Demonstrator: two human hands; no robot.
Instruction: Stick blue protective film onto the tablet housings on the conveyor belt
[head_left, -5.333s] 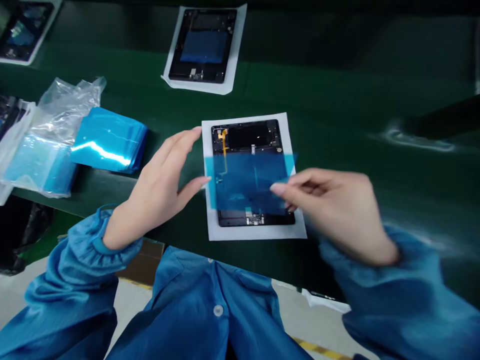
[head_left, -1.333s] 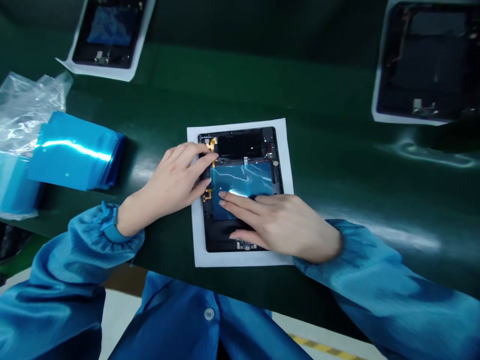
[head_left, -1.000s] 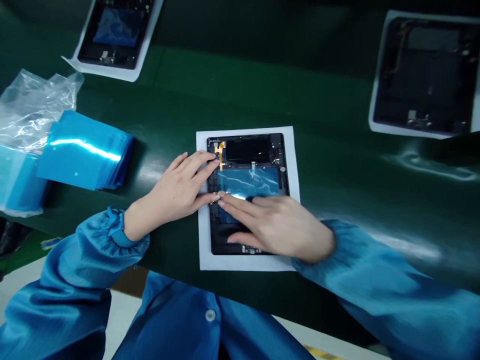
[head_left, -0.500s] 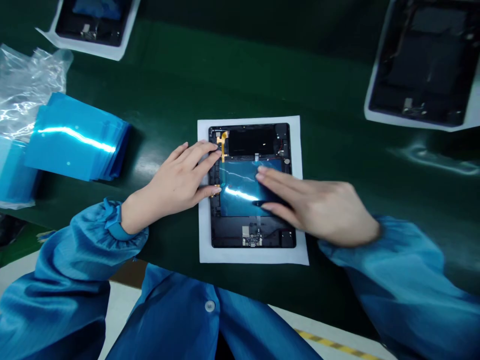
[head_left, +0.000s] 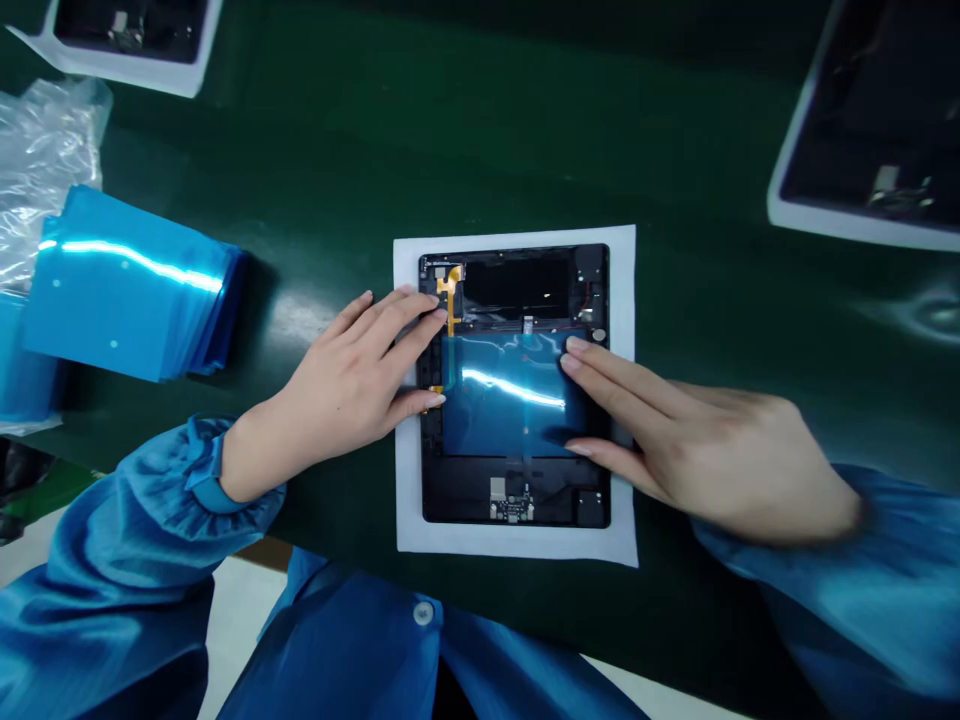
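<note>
An open black tablet housing [head_left: 517,490] lies on a white sheet [head_left: 517,545] on the green belt in front of me. A blue film [head_left: 504,400] covers its middle, and an orange flex strip [head_left: 451,292] shows at its upper left. My left hand [head_left: 341,385] rests flat at the housing's left edge, fingers stretched out, fingertips touching the frame. My right hand [head_left: 690,440] lies flat on the right side, fingers extended, with the fingertips on the film's right edge. Neither hand holds anything.
A stack of blue films [head_left: 127,290] sits at the left beside a clear plastic bag [head_left: 41,165]. Another housing on a white sheet [head_left: 120,40] lies at the far left top, and a third [head_left: 870,150] at the upper right. The green belt [head_left: 480,130] stretches across the view.
My right hand slid across the film from its left side to its right edge. My left hand stayed at the housing's left edge. The view shifted slightly.
</note>
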